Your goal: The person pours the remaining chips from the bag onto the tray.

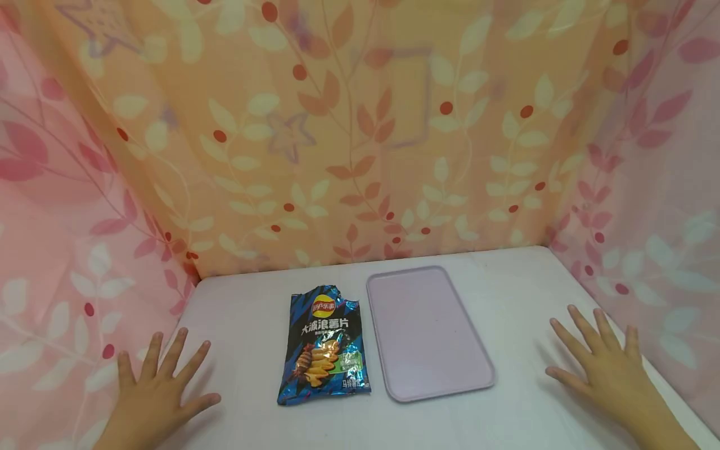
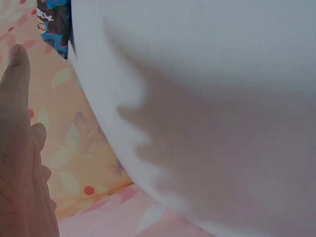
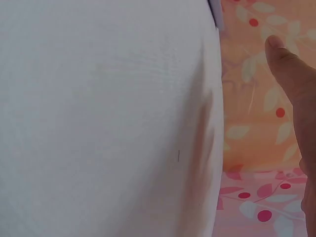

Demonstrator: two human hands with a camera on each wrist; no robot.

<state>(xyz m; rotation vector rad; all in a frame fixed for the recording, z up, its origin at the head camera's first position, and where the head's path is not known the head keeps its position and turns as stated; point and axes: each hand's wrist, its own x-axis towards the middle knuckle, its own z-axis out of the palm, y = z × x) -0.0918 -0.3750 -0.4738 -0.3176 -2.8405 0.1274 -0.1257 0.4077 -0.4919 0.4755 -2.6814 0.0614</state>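
Observation:
A blue and black chip bag (image 1: 325, 347) with a ragged top edge lies face up near the middle of the white table. Just right of it is a shallow, pale purple tray (image 1: 430, 334), its long side slanting. My left hand (image 1: 154, 397) is spread at the table's left side, apart from the bag and holding nothing. On the far right, my right hand (image 1: 610, 375) is spread too, with a gap between it and the tray. The left wrist view catches a corner of the chip bag (image 2: 54, 27) beyond the left thumb (image 2: 17, 69). In the right wrist view, the right thumb (image 3: 284, 59) points upward.
The white table (image 1: 242, 325) has a flowered orange curtain (image 1: 349, 137) along its back edge. Pink flowered curtains hang at the left (image 1: 50, 250) and right (image 1: 664, 206). Hand shadows fall on the tabletop.

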